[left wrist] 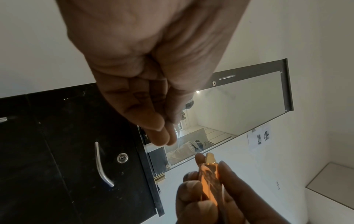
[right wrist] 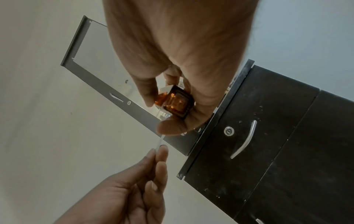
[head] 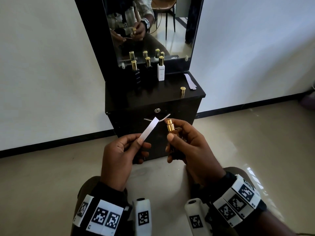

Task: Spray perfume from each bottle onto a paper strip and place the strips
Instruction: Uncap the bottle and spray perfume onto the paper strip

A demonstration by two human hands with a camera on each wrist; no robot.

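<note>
1. White walls and a pale glossy floor are filling the head view, and a black cabinet (head: 153, 99) with a tall mirror (head: 150, 28) is standing against the wall at upper centre.
2. We are sitting in front of it, holding both hands up at the middle of the frame, in front of the cabinet's door, whose silver handle (head: 156, 117) and lock (head: 157, 110) are showing just above our fingers.
3. Our left hand (head: 119, 154) is pinching a white paper strip (head: 148, 131) between thumb and curled fingers; the strip is slanting up and to the right, and its free end is sitting just beside the sprayer.
4. Our right hand (head: 187, 147) is wrapping its fingers and thumb around an amber perfume bottle (head: 171, 133), which is upright with its gold sprayer (head: 169, 125) bare and showing above the fingers.
5. From the right wrist view we are seeing the bottle's square amber base (right wrist: 176, 103) clamped in the fingers.
6. On the cabinet top, three capped bottles are standing in a row before the mirror: a dark bottle (head: 135, 74) on the left, a second dark bottle (head: 148, 65) in the middle, and a white bottle (head: 161, 70) on the right.
7. Toward the right front of the top, a loose gold cap (head: 182, 91) is standing alone, well apart from the row.
8. Behind it, near the right edge, a few spare strips (head: 190, 81) are lying flat.
</note>
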